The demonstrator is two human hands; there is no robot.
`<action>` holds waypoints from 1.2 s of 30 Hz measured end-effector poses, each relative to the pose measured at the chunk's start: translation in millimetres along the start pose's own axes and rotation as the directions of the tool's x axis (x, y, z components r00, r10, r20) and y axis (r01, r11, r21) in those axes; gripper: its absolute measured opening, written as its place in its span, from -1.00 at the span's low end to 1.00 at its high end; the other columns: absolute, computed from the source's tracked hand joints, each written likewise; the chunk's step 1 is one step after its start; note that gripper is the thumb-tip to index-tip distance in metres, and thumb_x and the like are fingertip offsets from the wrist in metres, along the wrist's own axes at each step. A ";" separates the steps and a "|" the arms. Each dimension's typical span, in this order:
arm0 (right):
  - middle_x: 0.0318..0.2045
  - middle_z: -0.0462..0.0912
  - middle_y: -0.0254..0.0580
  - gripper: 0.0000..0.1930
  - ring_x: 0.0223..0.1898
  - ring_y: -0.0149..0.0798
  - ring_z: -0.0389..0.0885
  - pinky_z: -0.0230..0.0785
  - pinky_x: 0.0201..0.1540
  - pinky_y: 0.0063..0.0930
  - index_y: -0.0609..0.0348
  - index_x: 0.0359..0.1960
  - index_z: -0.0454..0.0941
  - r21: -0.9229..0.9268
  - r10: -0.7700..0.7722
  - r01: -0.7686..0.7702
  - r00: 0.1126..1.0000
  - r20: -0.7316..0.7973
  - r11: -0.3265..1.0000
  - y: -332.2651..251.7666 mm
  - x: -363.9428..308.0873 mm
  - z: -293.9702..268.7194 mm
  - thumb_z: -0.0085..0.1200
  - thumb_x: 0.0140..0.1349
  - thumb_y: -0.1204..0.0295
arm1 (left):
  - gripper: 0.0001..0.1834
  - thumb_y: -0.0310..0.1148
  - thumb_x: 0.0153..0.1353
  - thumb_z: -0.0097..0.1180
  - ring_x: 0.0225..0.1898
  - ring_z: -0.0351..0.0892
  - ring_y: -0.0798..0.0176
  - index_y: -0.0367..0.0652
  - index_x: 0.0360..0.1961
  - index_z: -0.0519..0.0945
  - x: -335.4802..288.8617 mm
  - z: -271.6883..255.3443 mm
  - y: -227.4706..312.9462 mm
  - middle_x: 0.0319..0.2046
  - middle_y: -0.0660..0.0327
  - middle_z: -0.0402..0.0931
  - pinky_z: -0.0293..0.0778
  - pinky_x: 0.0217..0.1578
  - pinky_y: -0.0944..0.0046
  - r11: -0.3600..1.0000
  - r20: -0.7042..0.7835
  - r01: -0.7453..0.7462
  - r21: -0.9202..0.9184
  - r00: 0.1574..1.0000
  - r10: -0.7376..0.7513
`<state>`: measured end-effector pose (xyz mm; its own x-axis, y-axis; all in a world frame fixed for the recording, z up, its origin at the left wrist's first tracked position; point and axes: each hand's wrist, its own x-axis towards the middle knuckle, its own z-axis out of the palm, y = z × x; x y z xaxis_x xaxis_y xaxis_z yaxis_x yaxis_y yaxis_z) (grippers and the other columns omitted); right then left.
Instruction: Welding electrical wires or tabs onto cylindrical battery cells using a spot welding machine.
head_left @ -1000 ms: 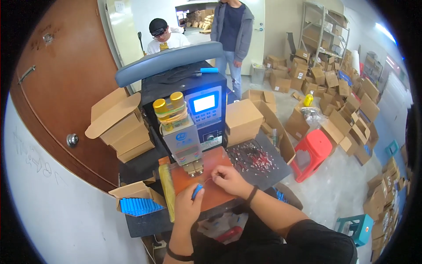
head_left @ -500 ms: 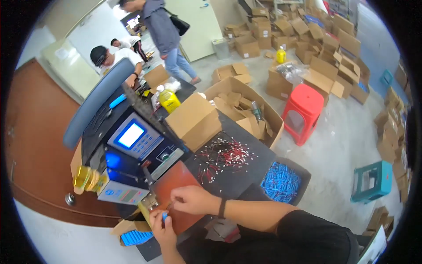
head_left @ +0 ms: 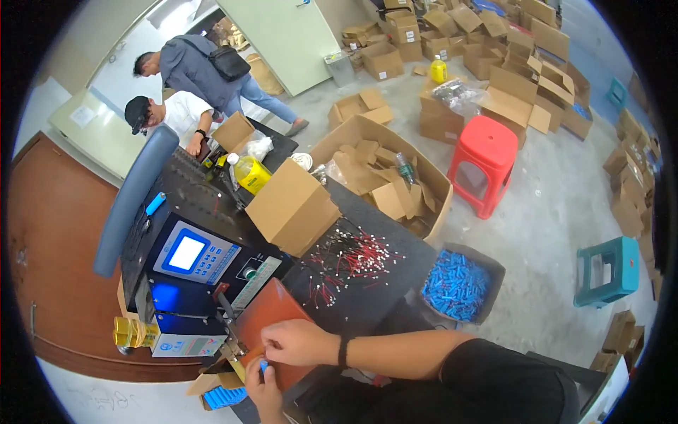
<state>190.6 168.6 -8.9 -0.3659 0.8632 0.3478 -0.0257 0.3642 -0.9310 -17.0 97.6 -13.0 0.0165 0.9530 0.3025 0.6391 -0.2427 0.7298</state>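
My left hand [head_left: 264, 393] is closed around a small blue cylindrical battery cell [head_left: 264, 366], its end sticking up between thumb and fingers. Just above it, my right hand [head_left: 302, 343] is pinched together close to the cell; whatever its fingertips hold is too small to make out. Both hands are over an orange-brown plate [head_left: 272, 316] in front of a benchtop welding machine [head_left: 201, 251] with a lit screen. Right of the machine lies a loose pile of red and black wires [head_left: 357, 256] with white connectors.
A dark bin of blue cells [head_left: 458, 286] stands right of the bench, and a carton of blue cells [head_left: 224, 397] sits lower left. An open carton [head_left: 293, 205] and yellow bottle [head_left: 251, 174] stand behind the wires. A red stool [head_left: 486, 159] is beyond. Two people are at the far left.
The view has shifted, so the bench appears slightly lower and further left. The standing person has moved left and bends forward. My hands stay together at the cell.
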 end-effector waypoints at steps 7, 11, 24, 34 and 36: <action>-0.49 0.56 -0.05 -0.79 -0.38 0.09 0.57 0.39 -0.31 -0.11 0.18 -0.45 0.44 -0.009 0.007 -0.007 1.000 0.017 1.000 -4.7 -0.7 -0.8 0.05 0.18 0.29 | -0.71 -0.35 0.23 0.17 -0.11 0.55 0.08 -0.38 -0.13 0.57 -2.0 -0.5 4.5 -0.16 0.01 0.57 0.43 -0.02 0.19 0.999 0.013 -0.036 -0.006 0.999 0.036; -0.48 0.57 -0.05 -0.80 -0.38 0.09 0.57 0.39 -0.31 -0.10 0.18 -0.42 0.45 -0.052 -0.022 0.021 1.000 -0.004 0.998 -0.3 0.7 1.3 0.05 0.18 0.29 | -0.71 -0.35 0.23 0.18 -0.13 0.56 0.09 -0.37 -0.15 0.57 1.1 0.5 12.9 -0.19 0.02 0.57 0.44 -0.05 0.20 0.997 0.017 -0.068 0.032 0.998 0.068; -0.47 0.59 -0.02 -0.82 -0.38 0.09 0.58 0.41 -0.31 -0.12 0.19 -0.40 0.46 -0.086 -0.046 0.044 0.999 -0.023 0.995 0.5 1.7 5.8 0.04 0.19 0.32 | -0.72 -0.35 0.20 0.23 -0.12 0.56 0.02 -0.35 -0.17 0.59 -1.5 -1.3 10.6 -0.19 0.00 0.58 0.44 -0.04 0.16 0.999 0.050 -0.036 0.025 0.998 0.035; -0.47 0.59 -0.01 -0.82 -0.37 0.08 0.59 0.42 -0.30 -0.14 0.19 -0.40 0.48 -0.106 -0.018 0.017 1.000 -0.010 0.994 -0.7 3.0 3.0 0.04 0.18 0.32 | -0.74 -0.36 0.18 0.24 -0.14 0.56 0.01 -0.33 -0.18 0.60 -0.9 -2.5 9.8 -0.20 0.01 0.58 0.44 -0.06 0.16 0.999 0.041 -0.038 -0.006 0.998 0.038; -0.46 0.56 -0.09 -0.82 -0.36 0.01 0.58 0.41 -0.28 -0.20 0.16 -0.37 0.47 -0.123 0.027 -0.026 1.000 0.006 0.992 -0.2 3.3 4.6 0.08 0.18 0.31 | -0.74 -0.37 0.18 0.24 -0.14 0.57 0.02 -0.33 -0.18 0.60 -2.1 -3.9 12.2 -0.20 0.01 0.58 0.44 -0.06 0.16 0.999 0.033 -0.043 -0.003 0.999 0.043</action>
<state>185.2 169.7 -8.1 -0.3719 0.8706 0.3222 0.0980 0.3820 -0.9190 -12.3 91.9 -2.3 0.0694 0.9471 0.3134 0.6358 -0.2840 0.7177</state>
